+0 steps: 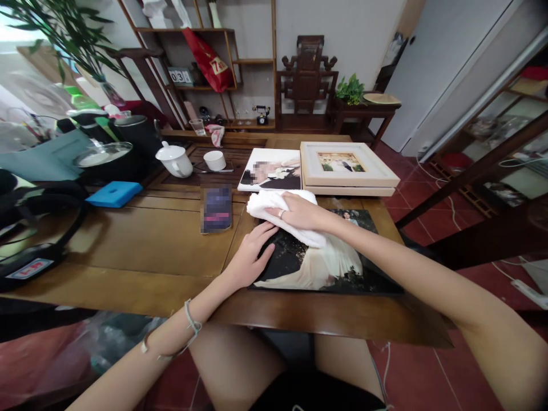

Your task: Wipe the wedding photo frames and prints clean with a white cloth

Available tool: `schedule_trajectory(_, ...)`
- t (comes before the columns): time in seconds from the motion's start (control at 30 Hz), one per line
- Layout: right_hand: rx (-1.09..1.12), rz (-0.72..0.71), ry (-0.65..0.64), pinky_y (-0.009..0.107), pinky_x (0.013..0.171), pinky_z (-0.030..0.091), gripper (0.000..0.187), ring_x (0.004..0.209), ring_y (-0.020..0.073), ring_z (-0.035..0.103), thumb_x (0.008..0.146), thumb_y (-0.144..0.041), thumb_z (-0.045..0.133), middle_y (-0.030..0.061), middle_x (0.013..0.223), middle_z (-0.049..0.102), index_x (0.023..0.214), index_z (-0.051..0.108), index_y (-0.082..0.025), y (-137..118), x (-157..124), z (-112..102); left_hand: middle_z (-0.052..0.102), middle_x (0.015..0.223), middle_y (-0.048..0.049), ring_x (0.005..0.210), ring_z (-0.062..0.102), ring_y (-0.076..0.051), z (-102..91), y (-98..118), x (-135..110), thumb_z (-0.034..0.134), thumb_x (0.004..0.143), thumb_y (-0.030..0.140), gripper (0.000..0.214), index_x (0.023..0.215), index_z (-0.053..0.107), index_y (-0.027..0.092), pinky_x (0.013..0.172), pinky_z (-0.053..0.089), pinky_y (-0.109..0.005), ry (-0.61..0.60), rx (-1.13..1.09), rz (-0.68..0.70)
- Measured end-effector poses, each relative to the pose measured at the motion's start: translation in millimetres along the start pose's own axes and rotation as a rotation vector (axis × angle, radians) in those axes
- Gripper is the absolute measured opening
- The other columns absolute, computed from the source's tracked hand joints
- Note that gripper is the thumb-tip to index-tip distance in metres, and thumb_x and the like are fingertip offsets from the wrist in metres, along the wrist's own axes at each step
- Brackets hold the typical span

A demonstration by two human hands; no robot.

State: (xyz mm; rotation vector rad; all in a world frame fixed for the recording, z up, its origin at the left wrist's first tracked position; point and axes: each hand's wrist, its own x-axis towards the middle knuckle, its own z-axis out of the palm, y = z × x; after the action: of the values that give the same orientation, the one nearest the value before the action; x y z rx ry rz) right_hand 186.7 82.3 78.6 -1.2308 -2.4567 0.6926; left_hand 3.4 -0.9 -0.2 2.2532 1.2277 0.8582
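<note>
A large dark photo print (342,274) showing a white dress lies flat on the wooden table (162,240) in front of me. My right hand (299,211), a ring on one finger, presses a folded white cloth (274,204) onto the print's upper left part. My left hand (252,254) lies flat with fingers stretched on the print's left edge. Beyond the cloth lie a second photo print (272,170) and a stack of white-framed pictures (345,165).
A small dark card (216,208) stands left of the print. A white teapot (175,160), a white cup (214,160), a blue pad (113,194) and black pots (107,160) fill the left. Shelves and a carved chair (306,85) stand behind. Cables lie on the red tile floor at right.
</note>
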Motion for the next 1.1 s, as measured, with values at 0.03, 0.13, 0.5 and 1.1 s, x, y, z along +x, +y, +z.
schedule_trajectory(0.03,-0.010,0.000,0.005,0.043,0.091,0.045,0.054,0.107,0.0333,0.061,0.094,-0.056,0.043,0.0206,0.118,0.066,0.108,0.065,-0.009,3.1,-4.3,-1.1,0.048,0.146,-0.0129,0.138,0.040,-0.027,-0.2,0.3,0.2,0.041,0.098,0.029,0.042,0.138,0.051,0.020,0.116,0.030,-0.053,0.000,-0.004,0.008)
schedule_trajectory(0.13,-0.021,0.024,0.047,0.042,0.097,0.043,0.052,0.113,0.0313,0.059,0.096,-0.053,0.041,0.0176,0.125,0.064,0.117,0.063,-0.011,20.9,-23.5,-9.0,0.044,0.150,-0.0121,0.141,0.036,-0.026,-1.3,1.4,0.9,0.039,0.099,0.028,0.042,0.139,0.048,0.020,0.117,0.028,-0.052,-0.015,-0.011,0.034)
schedule_trajectory(0.5,-0.565,-0.140,-0.017,0.055,0.113,0.024,0.075,0.137,0.0433,0.032,0.076,-0.025,0.058,0.0268,0.147,0.041,0.141,0.040,0.007,-8.3,-114.9,30.0,0.044,0.150,-0.0089,0.142,0.035,-0.025,-1.1,-1.6,0.1,0.031,0.099,0.024,0.044,0.139,0.050,0.023,0.118,0.025,-0.052,-0.015,-0.081,0.017)
schedule_trajectory(1.1,-0.384,0.020,0.062,0.057,0.114,0.021,0.065,0.144,0.0314,0.023,0.075,-0.020,0.052,0.0168,0.155,0.033,0.140,0.045,-0.014,49.9,-104.0,-4.7,0.045,0.150,-0.0090,0.142,0.036,-0.025,-1.2,0.2,0.3,0.035,0.096,0.018,0.047,0.140,0.048,0.023,0.118,0.027,-0.054,-0.005,-0.065,0.042)
